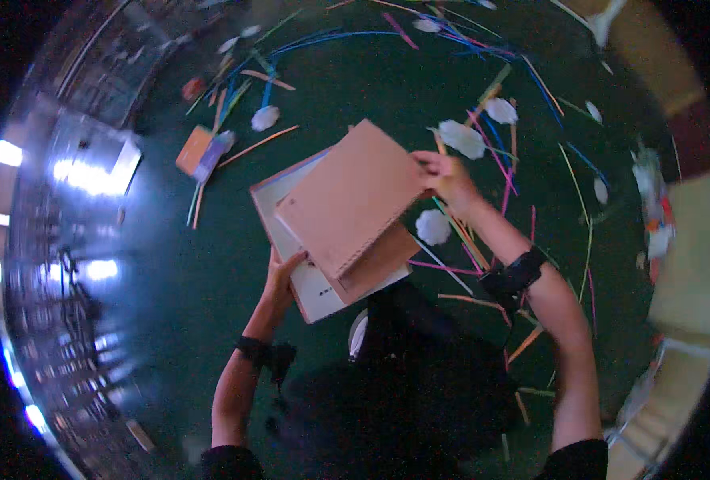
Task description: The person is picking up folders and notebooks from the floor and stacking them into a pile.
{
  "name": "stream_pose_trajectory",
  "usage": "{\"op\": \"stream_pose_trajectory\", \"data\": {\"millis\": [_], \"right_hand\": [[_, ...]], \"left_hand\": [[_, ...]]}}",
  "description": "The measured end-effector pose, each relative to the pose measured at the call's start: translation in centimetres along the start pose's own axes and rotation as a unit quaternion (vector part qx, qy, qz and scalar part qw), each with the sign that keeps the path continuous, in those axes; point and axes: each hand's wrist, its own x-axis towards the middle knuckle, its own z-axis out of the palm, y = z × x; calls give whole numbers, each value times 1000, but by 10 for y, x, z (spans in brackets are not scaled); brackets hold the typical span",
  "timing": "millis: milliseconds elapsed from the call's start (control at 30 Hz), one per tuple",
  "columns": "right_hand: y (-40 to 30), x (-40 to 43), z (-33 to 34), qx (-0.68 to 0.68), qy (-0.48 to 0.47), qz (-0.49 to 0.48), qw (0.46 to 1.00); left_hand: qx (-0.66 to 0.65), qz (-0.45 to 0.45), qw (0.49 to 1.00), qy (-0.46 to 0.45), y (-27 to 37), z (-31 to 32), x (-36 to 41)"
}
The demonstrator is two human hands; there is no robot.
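A brown-covered spiral notebook [355,198] lies slanted on top of a small stack in front of me. Beneath it, another brown cover [385,264] shows at the lower right, and under both is a larger pale book or folder [316,300] with a brownish edge and some print. My left hand [280,277] grips the stack's lower left edge, thumb over the pale sheet. At the top notebook's right corner, my right hand [448,180] pinches the cover with thumb and fingers. A dark strap circles each wrist.
Coloured thin strips [505,156] and white scalloped pieces [461,138] are strewn over the dark green floor [211,288]. An orange-and-purple piece [202,153] lies to the left. Pale furniture or boxes [691,258] line the right side. Glare covers a shiny surface [91,162] at left.
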Motion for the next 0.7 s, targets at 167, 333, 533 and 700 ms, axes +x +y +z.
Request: {"op": "stream_pose_trajectory", "data": {"millis": [167, 333, 533, 700], "right_hand": [[-52, 67, 13, -5, -142, -72, 987], [-64, 132, 40, -114, -215, -165, 956], [-66, 140, 37, -100, -277, -158, 943], [-87, 134, 85, -223, -385, -195, 874]], "left_hand": [[-69, 1, 997, 28, 4, 2, -20], [-103, 41, 993, 32, -4, 6, -22], [-109, 38, 991, 71, -12, 12, -26], [-146, 45, 985, 81, -7, 27, -20]]}}
